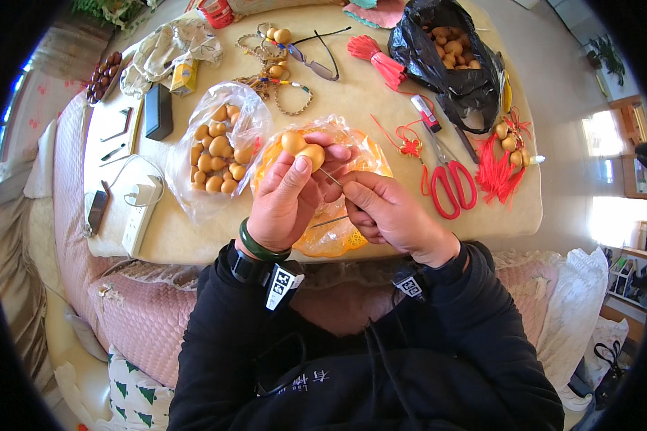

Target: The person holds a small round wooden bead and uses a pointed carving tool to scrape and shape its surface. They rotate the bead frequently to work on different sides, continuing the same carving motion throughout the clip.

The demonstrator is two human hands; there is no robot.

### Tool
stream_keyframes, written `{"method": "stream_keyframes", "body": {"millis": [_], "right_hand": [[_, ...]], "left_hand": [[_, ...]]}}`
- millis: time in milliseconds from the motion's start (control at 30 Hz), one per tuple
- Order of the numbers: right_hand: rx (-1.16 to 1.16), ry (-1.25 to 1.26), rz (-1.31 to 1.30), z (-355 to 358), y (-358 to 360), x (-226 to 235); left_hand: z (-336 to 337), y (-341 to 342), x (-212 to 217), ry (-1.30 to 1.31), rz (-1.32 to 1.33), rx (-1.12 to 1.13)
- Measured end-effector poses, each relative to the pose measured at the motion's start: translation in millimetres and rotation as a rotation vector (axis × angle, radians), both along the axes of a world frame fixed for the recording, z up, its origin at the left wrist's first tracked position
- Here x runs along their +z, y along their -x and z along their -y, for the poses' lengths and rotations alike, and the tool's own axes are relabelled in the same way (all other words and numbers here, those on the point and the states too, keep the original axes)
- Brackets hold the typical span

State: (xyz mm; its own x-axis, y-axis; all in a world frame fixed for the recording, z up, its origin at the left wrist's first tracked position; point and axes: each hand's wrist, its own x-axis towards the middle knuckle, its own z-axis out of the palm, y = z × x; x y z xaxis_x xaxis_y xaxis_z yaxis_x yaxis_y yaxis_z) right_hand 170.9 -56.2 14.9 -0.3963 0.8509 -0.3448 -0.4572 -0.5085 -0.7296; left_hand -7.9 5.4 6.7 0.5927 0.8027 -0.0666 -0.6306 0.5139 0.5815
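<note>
My left hand [289,194] is closed around a small tan gourd [303,147], thumb pressed up along its side, holding it above the orange tray [366,154] in the middle of the table [352,100]. My right hand [384,212] pinches a thin needle [331,177] between thumb and fingers, its tip touching the gourd's underside. A second thin pin lies across the tray just below my hands.

Just left of the tray sits a clear bag [219,147] full of gourds. A black bag [449,57] at the far right holds more. Red scissors [449,183] lie to my right, near red tassels [496,169] tied with small gourds. Farther back are glasses [316,61], a loose red tassel [377,57] and beaded strings [273,72]. A white power strip [140,212] and a black box [158,111] rest on the left side.
</note>
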Motion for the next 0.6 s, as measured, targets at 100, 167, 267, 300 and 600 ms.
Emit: {"method": "stream_keyframes", "body": {"millis": [100,167,267,300,600], "right_hand": [[-0.251,-0.587,0.665,0.8,11.5,-10.3],[-0.355,-0.849,1.025,2.1,15.7,-14.8],[-0.264,-0.697,0.937,2.9,11.2,-14.0],[-0.199,-0.528,0.747,2.7,7.6,-12.4],[-0.305,-0.771,0.996,2.8,10.0,-14.8]], "left_hand": [[-2.1,-4.7,-13.9,-0.167,-0.133,0.082],[-2.0,-5.4,-20.3,-0.123,-0.211,0.103],[-6.2,-0.7,-19.3,-0.079,-0.215,0.034],[-7.1,1.3,-17.1,-0.048,-0.236,0.004],[-7.2,0.1,-17.2,-0.122,-0.249,0.072]]}}
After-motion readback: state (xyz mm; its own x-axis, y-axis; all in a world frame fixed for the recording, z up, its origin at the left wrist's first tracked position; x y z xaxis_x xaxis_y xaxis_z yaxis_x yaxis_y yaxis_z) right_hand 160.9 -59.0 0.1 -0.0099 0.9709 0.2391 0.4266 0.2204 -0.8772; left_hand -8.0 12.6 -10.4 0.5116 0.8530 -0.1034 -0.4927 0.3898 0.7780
